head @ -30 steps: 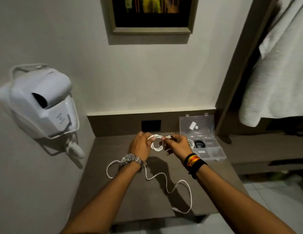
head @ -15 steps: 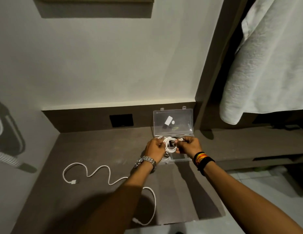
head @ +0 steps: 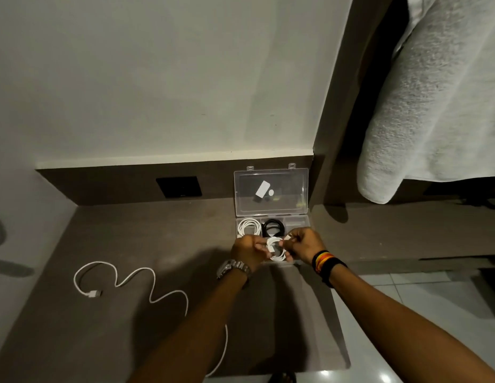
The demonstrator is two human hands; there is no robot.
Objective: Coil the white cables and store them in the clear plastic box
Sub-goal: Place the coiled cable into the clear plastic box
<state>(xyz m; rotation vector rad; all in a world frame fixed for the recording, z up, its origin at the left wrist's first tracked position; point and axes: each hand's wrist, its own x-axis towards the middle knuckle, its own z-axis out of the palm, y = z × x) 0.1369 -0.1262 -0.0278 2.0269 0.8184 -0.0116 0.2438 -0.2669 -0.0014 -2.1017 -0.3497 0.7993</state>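
Note:
A small coil of white cable is held between both hands just over the front part of the clear plastic box. My left hand pinches its left side; my right hand pinches its right side and the plug end. The box lies open, lid propped up against the back panel. Inside lie a white coiled cable at the back left and a black coiled cable beside it. A second, uncoiled white cable snakes across the brown desk to the left, partly hidden under my left forearm.
A black wall socket sits in the back panel left of the box. A white towel hangs at the upper right over a lower shelf. The desk's front edge is near my arms, with tiled floor to the right.
Both hands carried the coiled cable from the desk's middle to the right, over the open box. The view turned right and down, so the wall hairdryer left the frame.

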